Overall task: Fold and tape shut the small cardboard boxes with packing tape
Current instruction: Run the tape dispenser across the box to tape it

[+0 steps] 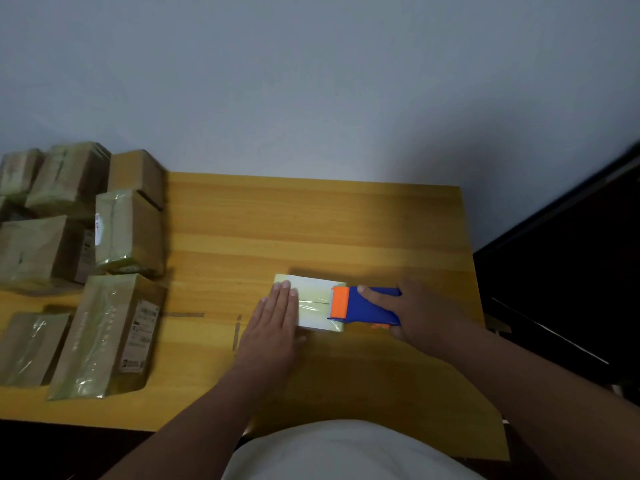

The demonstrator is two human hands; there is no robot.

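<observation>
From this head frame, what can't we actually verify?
- Box seam left end: under the left hand.
- Tape roll: hidden by the dispenser and the right hand.
- Label print on the taped boxes: too small, blurred.
- Leftmost boxes: cut off by the frame edge.

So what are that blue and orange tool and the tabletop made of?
The tape dispenser looks like moulded plastic: solid bright colours, smooth matt faces. The table looks like wood or a wood-look laminate: long yellow-brown grain stripes and a faint sheen; which one cannot be told.
</observation>
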